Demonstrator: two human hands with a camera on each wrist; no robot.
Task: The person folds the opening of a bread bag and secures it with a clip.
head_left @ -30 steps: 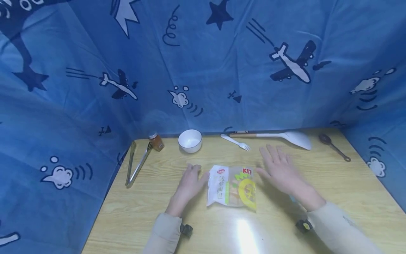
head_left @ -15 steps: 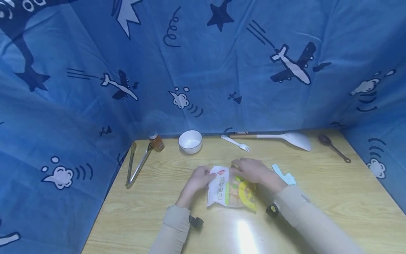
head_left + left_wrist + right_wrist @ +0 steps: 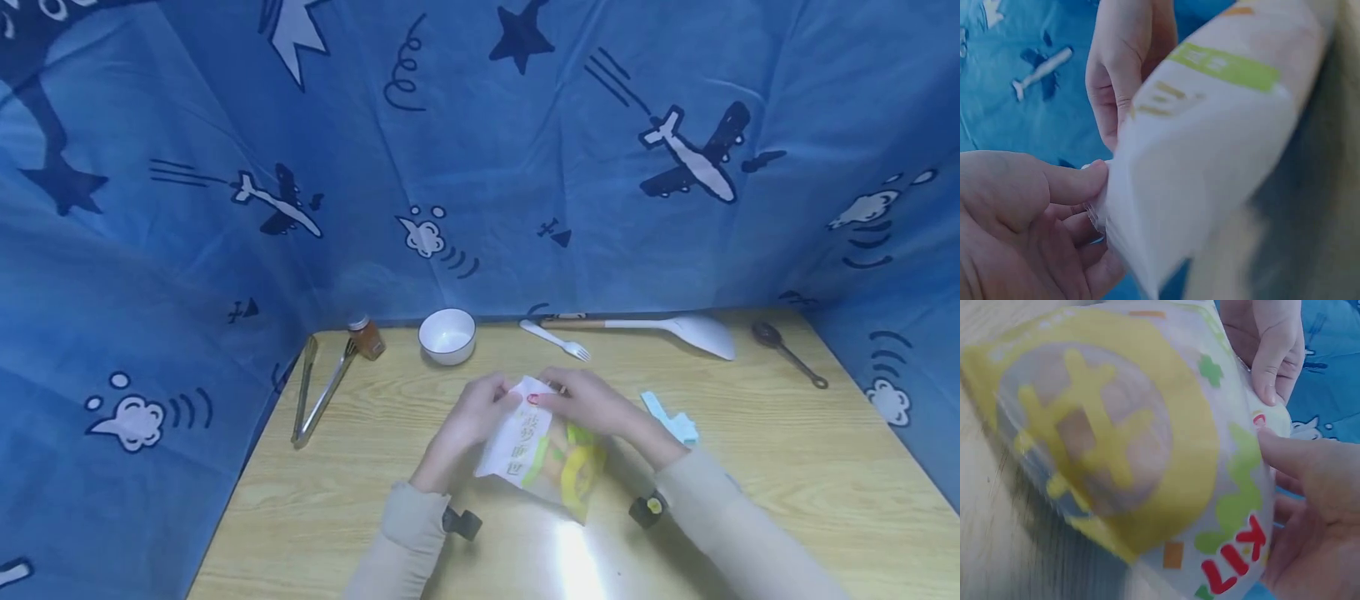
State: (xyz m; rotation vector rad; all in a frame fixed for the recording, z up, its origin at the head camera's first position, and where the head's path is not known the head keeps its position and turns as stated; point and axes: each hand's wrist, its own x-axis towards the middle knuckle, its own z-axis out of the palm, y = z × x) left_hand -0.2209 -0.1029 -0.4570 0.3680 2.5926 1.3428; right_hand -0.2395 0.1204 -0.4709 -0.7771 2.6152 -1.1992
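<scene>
A plastic packet of bread (image 3: pixel 542 454), white at one end and clear with yellow and green print elsewhere, is held in both hands, its near end hanging lower. My left hand (image 3: pixel 477 414) pinches the far left edge; in the left wrist view its thumb (image 3: pixel 1079 182) presses the white film (image 3: pixel 1172 181) against curled fingers. My right hand (image 3: pixel 592 407) pinches the same far edge beside it. The right wrist view has that thumb (image 3: pixel 1288 450) over the packet's rim, near the red KIT lettering (image 3: pixel 1233 556). The fingers behind the film are partly hidden.
Right of the packet lies a light-blue plastic item (image 3: pixel 670 419). Along the back stand a spice jar (image 3: pixel 367 337) and a white bowl (image 3: pixel 447 337), with a white fork (image 3: pixel 555 339), a long turner (image 3: pixel 675 327) and a brown spoon (image 3: pixel 787 354). Metal tongs (image 3: pixel 322 392) lie left.
Both hands have come in from the packet's sides to its far edge and taken hold. The packet has tilted and turned, its far edge raised. The light-blue item is uncovered by the right arm.
</scene>
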